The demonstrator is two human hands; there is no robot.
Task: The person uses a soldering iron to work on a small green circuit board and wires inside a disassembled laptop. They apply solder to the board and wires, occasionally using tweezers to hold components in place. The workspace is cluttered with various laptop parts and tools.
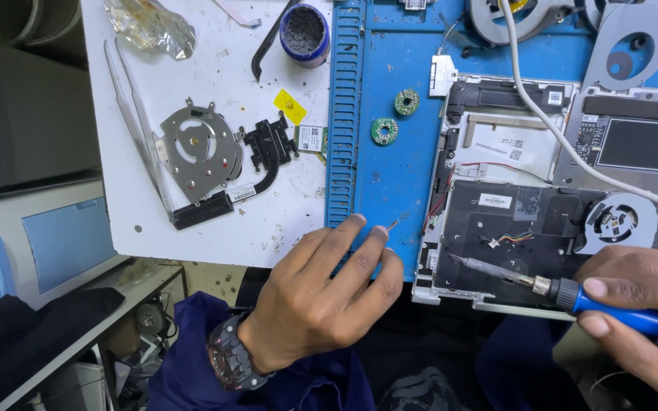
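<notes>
- My right hand (634,316) is closed around the blue-handled soldering iron (573,293), thumb on top and fingers under the grip; its dark metal tip lies over the black sheet covering the opened silver laptop base (496,228).
- My left hand (321,293) rests at the near edge of the blue work mat (394,175), fingers half curled, and pinches a short, thin copper-coloured wire (394,224) between fingertips.
- I judge the iron light and stiff, best held well back on the blue grip, since the metal shaft ahead of the collar may be hot.
- The wire looks very light, springy and easy to drop, so a fingertip pinch close to its end suits it.
- The small bundle of coloured leads (515,238) on the black sheet looks fragile.
- Nearby on the white table (215,46) lie a grey metal fan housing with a black heat pipe (207,156), long tweezers (135,114) and a small blue round tin (305,32); two small round green circuit boards (384,131) sit on the mat.
- The iron's back end and cord run out of view at the right.
- My fingers hide most of the wire, so I cannot tell how long it is.
- Whether the iron's tip touches the black sheet I cannot tell.
</notes>
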